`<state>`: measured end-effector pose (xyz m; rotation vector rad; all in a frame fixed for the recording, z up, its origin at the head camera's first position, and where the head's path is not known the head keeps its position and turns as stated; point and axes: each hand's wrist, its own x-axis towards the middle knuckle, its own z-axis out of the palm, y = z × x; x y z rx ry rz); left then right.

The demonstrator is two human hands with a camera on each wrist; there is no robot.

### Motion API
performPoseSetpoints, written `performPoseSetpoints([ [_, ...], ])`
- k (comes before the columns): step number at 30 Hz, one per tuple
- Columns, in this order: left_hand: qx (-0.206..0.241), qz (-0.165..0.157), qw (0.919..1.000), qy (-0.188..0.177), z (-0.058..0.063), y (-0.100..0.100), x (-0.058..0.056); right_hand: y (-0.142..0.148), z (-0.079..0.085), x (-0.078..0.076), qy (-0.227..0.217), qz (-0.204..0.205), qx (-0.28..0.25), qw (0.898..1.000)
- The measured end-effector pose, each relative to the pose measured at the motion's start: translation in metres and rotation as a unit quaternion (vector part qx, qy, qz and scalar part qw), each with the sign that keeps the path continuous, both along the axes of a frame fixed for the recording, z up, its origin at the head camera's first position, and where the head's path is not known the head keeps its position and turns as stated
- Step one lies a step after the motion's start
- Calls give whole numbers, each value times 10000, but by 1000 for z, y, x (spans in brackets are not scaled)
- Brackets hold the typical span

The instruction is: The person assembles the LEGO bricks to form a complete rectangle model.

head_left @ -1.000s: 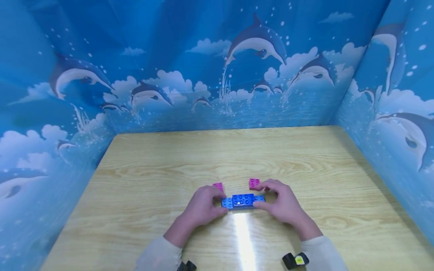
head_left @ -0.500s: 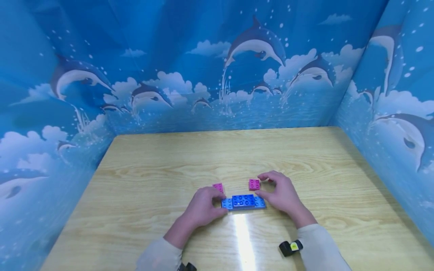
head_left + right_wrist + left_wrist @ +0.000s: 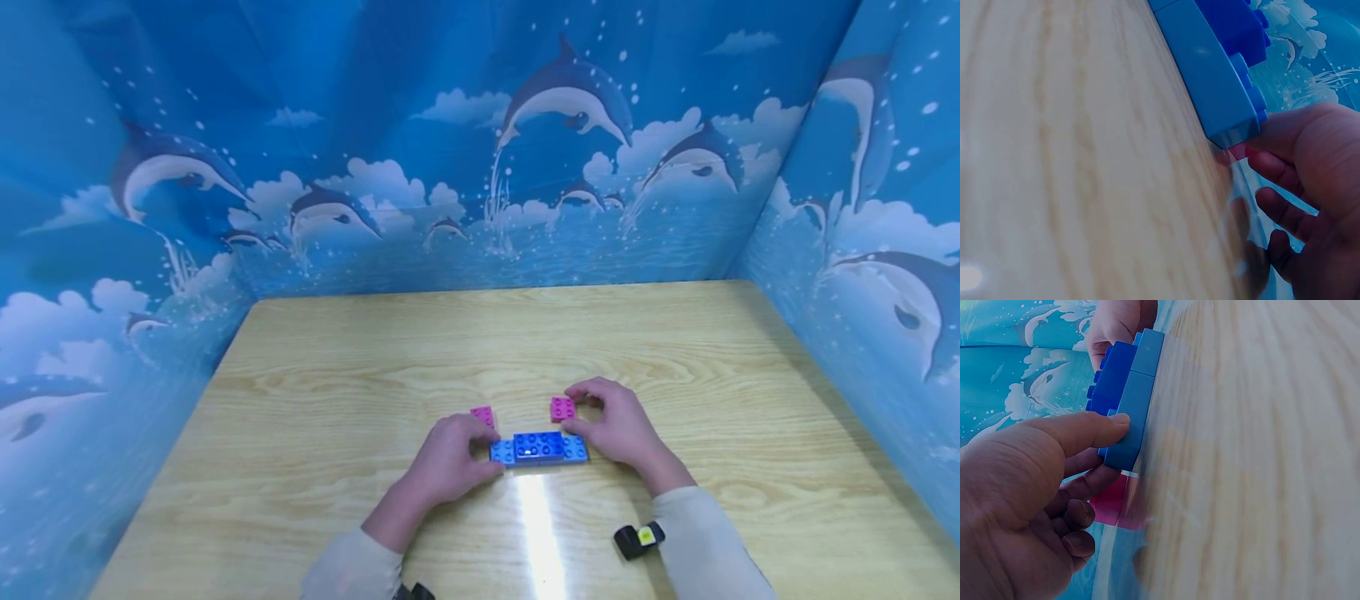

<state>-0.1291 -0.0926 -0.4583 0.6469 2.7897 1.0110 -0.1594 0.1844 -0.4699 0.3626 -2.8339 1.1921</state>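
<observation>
On the table lies a joined row of light blue toy building bricks (image 3: 574, 448), two of them end to end, with a dark blue brick (image 3: 537, 446) stacked across their middle. My left hand (image 3: 450, 458) grips the row's left end, thumb on the near side, as the light blue brick (image 3: 1129, 425) in the left wrist view shows. Behind the row's right end, my right hand (image 3: 617, 423) has thumb and index finger at the near and far edges of a pink brick (image 3: 562, 409). In the right wrist view the blue row mostly hides that brick.
A second pink brick (image 3: 482, 415) sits behind the left hand, partly covered by its fingers. The wooden table (image 3: 360, 358) is bordered at the back and sides by a dolphin-print curtain (image 3: 420, 242).
My right hand has let go of the blue row's right end and shifted back to the right-hand pink brick, its fingers closing in around it. The left hand stays put.
</observation>
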Motion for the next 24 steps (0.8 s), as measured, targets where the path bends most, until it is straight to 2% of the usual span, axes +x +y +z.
performPoseSetpoints([
  [8,31,15,10000,-7,0,0,0,0,1,0,-114,-88,75,9999],
  [24,72,-8,10000,-18,0,0,0,10,13,12,-162,-266,7,9995],
])
